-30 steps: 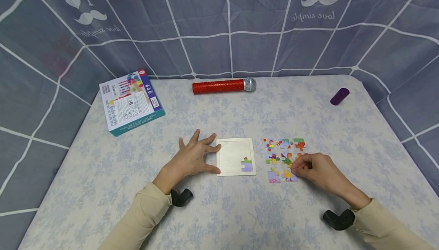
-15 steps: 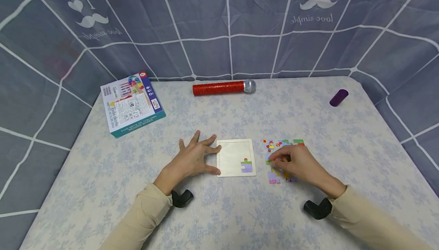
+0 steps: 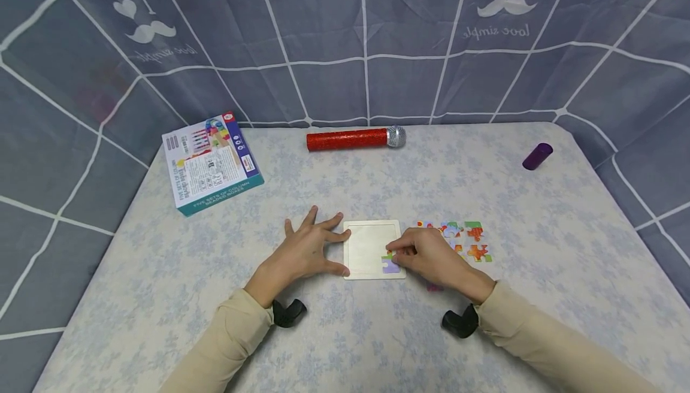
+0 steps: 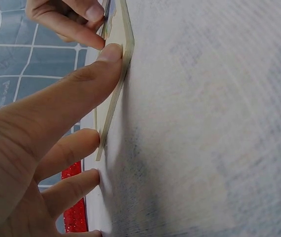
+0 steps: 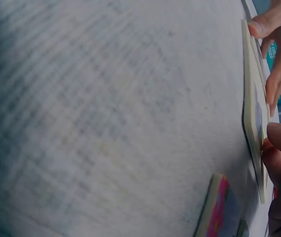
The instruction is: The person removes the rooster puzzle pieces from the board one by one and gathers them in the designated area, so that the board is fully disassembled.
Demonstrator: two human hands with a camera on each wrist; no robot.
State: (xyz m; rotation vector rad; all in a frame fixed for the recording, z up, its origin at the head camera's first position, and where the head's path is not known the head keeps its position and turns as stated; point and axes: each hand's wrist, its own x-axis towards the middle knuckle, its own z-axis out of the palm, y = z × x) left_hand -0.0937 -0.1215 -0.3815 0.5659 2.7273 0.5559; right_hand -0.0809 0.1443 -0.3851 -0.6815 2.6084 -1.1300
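A square pale wooden puzzle tray point(image 3: 363, 252) lies on the table in the head view. A purple-and-green jigsaw piece point(image 3: 390, 268) sits in its lower right corner. My left hand point(image 3: 307, 250) has its fingers spread, with thumb and index finger touching the tray's left edge. Over the tray's right side, my right hand point(image 3: 433, 256) pinches a puzzle piece between thumb and index finger, close above the corner piece; the fingers hide most of it. Several loose colourful pieces point(image 3: 477, 253) lie in rows right of the tray, partly behind the right hand.
A red glittery microphone point(image 3: 347, 139) lies along the table's back edge. A boxed bead set point(image 3: 210, 165) lies at the back left, a small purple cylinder point(image 3: 537, 156) at the back right. A grey curtain point(image 3: 329, 33) hangs behind the patterned tablecloth point(image 3: 334, 345).
My right hand has moved left from the loose pieces to the tray with a puzzle piece in its fingertips. The left hand has stayed at the tray's edge.
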